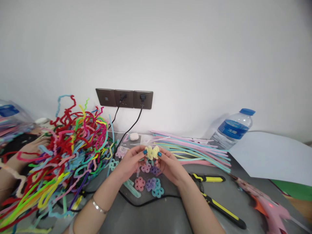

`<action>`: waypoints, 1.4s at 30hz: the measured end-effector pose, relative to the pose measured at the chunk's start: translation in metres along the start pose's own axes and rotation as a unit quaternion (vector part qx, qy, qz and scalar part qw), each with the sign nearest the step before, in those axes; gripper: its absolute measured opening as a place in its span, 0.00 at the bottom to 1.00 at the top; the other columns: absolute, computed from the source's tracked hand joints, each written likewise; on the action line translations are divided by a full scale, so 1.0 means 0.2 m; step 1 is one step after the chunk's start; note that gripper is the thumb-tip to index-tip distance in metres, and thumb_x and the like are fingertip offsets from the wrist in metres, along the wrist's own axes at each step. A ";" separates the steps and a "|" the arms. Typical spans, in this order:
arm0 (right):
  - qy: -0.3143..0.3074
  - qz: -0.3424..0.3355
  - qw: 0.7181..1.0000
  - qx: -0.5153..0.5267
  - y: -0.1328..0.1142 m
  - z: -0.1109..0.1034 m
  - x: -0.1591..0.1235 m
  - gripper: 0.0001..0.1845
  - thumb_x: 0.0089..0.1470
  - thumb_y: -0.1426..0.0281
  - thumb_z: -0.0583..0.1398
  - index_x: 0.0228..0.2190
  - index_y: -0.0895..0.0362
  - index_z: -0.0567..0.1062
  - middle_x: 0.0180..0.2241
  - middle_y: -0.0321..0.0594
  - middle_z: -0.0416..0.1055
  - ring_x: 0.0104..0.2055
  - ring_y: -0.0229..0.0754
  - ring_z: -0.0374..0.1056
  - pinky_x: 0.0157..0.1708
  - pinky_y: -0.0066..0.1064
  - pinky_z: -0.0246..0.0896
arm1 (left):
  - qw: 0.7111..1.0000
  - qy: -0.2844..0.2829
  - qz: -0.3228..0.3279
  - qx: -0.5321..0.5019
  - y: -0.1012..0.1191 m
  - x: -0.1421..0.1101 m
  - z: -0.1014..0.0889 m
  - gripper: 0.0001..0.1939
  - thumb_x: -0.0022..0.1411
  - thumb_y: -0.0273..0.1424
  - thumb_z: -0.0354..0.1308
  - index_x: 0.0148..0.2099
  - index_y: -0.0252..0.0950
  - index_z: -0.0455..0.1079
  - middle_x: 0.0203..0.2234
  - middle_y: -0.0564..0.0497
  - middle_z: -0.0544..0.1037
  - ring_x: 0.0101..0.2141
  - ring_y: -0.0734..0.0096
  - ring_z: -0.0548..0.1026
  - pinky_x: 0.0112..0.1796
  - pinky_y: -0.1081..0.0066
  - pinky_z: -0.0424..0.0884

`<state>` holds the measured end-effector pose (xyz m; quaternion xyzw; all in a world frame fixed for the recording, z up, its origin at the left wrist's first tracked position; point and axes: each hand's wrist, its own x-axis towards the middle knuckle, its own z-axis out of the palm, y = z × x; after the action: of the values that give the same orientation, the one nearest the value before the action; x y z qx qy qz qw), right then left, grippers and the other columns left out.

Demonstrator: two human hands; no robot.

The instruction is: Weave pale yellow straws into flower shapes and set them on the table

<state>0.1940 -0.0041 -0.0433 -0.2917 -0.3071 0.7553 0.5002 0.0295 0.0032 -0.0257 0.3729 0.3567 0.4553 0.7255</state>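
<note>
My left hand (pixel 130 161) and my right hand (pixel 169 164) meet above the grey table, fingers pinched together on a small pale yellow pipe-cleaner flower (pixel 151 151). Both hands have blue-painted nails, and a thin bracelet sits on my left wrist. Just below the hands lie several finished small flowers, pink (pixel 139 183), purple (pixel 150 184) and light blue (pixel 158 192).
A big tangle of coloured pipe cleaners (pixel 65 156) fills the left. Straight pastel pipe cleaners (pixel 192 148) lie at right, beside a water bottle (pixel 231 130). Yellow-handled pliers (pixel 214 198), a pink glue gun (pixel 268 208), a black cable and wall sockets (pixel 124 98) are near. Another person's hand (pixel 31 146) rests far left.
</note>
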 end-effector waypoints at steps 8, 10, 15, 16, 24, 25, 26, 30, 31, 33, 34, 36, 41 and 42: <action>0.006 -0.040 0.997 -0.061 0.03 0.02 0.01 0.16 0.41 0.64 0.72 0.27 0.56 0.71 0.26 0.32 0.70 0.24 0.32 0.64 0.26 0.24 0.61 | 0.996 0.028 0.070 0.054 -0.06 0.03 0.01 0.16 0.47 0.39 0.70 0.35 0.34 0.75 0.29 0.52 0.76 0.27 0.74 0.73 0.28 0.75 0.72; 0.029 -0.070 0.992 -0.105 0.03 0.01 0.02 0.17 0.41 0.62 0.71 0.27 0.56 0.71 0.26 0.32 0.69 0.23 0.32 0.64 0.25 0.25 0.60 | 0.995 0.035 0.073 0.061 -0.06 0.03 0.00 0.17 0.48 0.41 0.69 0.36 0.34 0.76 0.30 0.51 0.78 0.29 0.72 0.74 0.28 0.74 0.73; 0.058 -0.136 0.963 -0.225 0.03 0.01 0.03 0.17 0.45 0.57 0.67 0.30 0.56 0.73 0.26 0.33 0.68 0.22 0.33 0.59 0.23 0.26 0.57 | 0.996 0.031 0.054 0.064 -0.07 0.04 -0.01 0.20 0.50 0.44 0.66 0.39 0.33 0.77 0.35 0.45 0.80 0.35 0.65 0.77 0.31 0.71 0.74; 0.062 -0.147 0.958 -0.240 0.03 0.00 0.03 0.17 0.45 0.56 0.67 0.30 0.56 0.73 0.26 0.34 0.68 0.22 0.33 0.59 0.22 0.26 0.56 | 0.996 0.028 0.053 0.067 -0.07 0.04 -0.01 0.20 0.49 0.43 0.67 0.39 0.33 0.78 0.36 0.45 0.80 0.35 0.65 0.77 0.32 0.71 0.74; 0.071 -0.169 0.947 -0.263 0.04 -0.01 0.04 0.16 0.45 0.56 0.66 0.31 0.55 0.75 0.26 0.35 0.69 0.24 0.36 0.60 0.24 0.28 0.58 | 0.997 0.065 0.041 -0.008 -0.08 0.05 -0.01 0.17 0.46 0.37 0.70 0.38 0.34 0.77 0.35 0.46 0.81 0.33 0.67 0.77 0.30 0.72 0.75; 0.074 -0.166 0.948 -0.261 0.03 -0.02 0.04 0.16 0.45 0.56 0.65 0.31 0.55 0.75 0.27 0.36 0.70 0.24 0.36 0.61 0.24 0.29 0.58 | 0.997 0.061 0.035 -0.023 -0.08 0.05 -0.01 0.16 0.46 0.37 0.70 0.37 0.34 0.77 0.34 0.46 0.81 0.31 0.68 0.77 0.28 0.72 0.75; 0.077 -0.162 0.949 -0.258 0.03 -0.02 0.04 0.16 0.45 0.57 0.65 0.31 0.55 0.75 0.28 0.36 0.70 0.24 0.36 0.61 0.25 0.29 0.59 | 0.998 0.053 0.029 -0.036 -0.08 0.05 -0.01 0.16 0.46 0.37 0.70 0.36 0.33 0.77 0.33 0.46 0.81 0.30 0.68 0.77 0.27 0.73 0.74; 0.079 -0.142 0.955 -0.250 0.04 -0.01 0.04 0.13 0.46 0.60 0.65 0.28 0.56 0.73 0.25 0.34 0.69 0.24 0.36 0.62 0.27 0.29 0.59 | 0.998 0.039 0.018 -0.055 -0.08 0.05 -0.01 0.15 0.48 0.35 0.69 0.36 0.32 0.76 0.30 0.46 0.81 0.27 0.70 0.77 0.24 0.75 0.72; 0.080 -0.136 0.957 -0.244 0.04 -0.01 0.04 0.12 0.46 0.60 0.64 0.28 0.56 0.73 0.25 0.34 0.69 0.24 0.36 0.63 0.27 0.29 0.59 | 0.997 0.044 0.018 -0.056 -0.08 0.05 -0.01 0.14 0.48 0.34 0.69 0.37 0.32 0.76 0.30 0.46 0.81 0.27 0.71 0.77 0.24 0.76 0.72; 0.094 -0.124 0.963 -0.222 0.04 -0.02 0.04 0.12 0.46 0.61 0.64 0.28 0.55 0.71 0.22 0.33 0.68 0.24 0.36 0.63 0.26 0.28 0.59 | 0.996 0.061 0.018 -0.060 -0.07 0.05 -0.01 0.13 0.48 0.32 0.69 0.37 0.32 0.75 0.29 0.47 0.80 0.26 0.72 0.77 0.23 0.77 0.71; 0.106 -0.122 0.965 -0.209 0.04 -0.02 0.04 0.12 0.46 0.61 0.64 0.28 0.55 0.70 0.21 0.32 0.67 0.23 0.36 0.63 0.25 0.28 0.58 | 0.995 0.068 0.016 -0.064 -0.07 0.05 -0.01 0.13 0.48 0.31 0.69 0.36 0.32 0.75 0.29 0.47 0.80 0.26 0.72 0.77 0.23 0.77 0.71; 0.128 -0.129 0.963 -0.197 0.04 -0.03 0.04 0.12 0.45 0.61 0.64 0.28 0.55 0.70 0.21 0.31 0.65 0.22 0.36 0.61 0.23 0.27 0.57 | 0.995 0.078 0.010 -0.067 -0.06 0.05 -0.01 0.12 0.48 0.31 0.69 0.34 0.31 0.74 0.29 0.48 0.80 0.26 0.72 0.77 0.22 0.78 0.71; 0.110 -0.166 0.949 -0.246 0.02 -0.01 0.03 0.14 0.46 0.59 0.65 0.31 0.55 0.75 0.26 0.36 0.70 0.23 0.36 0.61 0.24 0.29 0.58 | 0.997 0.070 -0.008 -0.045 -0.06 0.04 0.00 0.13 0.48 0.33 0.69 0.34 0.31 0.74 0.27 0.48 0.80 0.25 0.72 0.77 0.23 0.77 0.72; 0.106 -0.169 0.946 -0.254 0.02 0.00 0.03 0.14 0.46 0.59 0.65 0.31 0.55 0.76 0.27 0.36 0.71 0.23 0.36 0.61 0.24 0.30 0.58 | 0.997 0.068 -0.010 -0.037 -0.06 0.04 0.00 0.13 0.47 0.34 0.70 0.33 0.30 0.74 0.26 0.48 0.80 0.24 0.72 0.77 0.22 0.77 0.72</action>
<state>0.1906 0.0006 -0.0466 -0.4310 -0.4792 0.5213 0.5594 0.0369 0.0074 -0.0377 0.3100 0.3918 0.4856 0.7174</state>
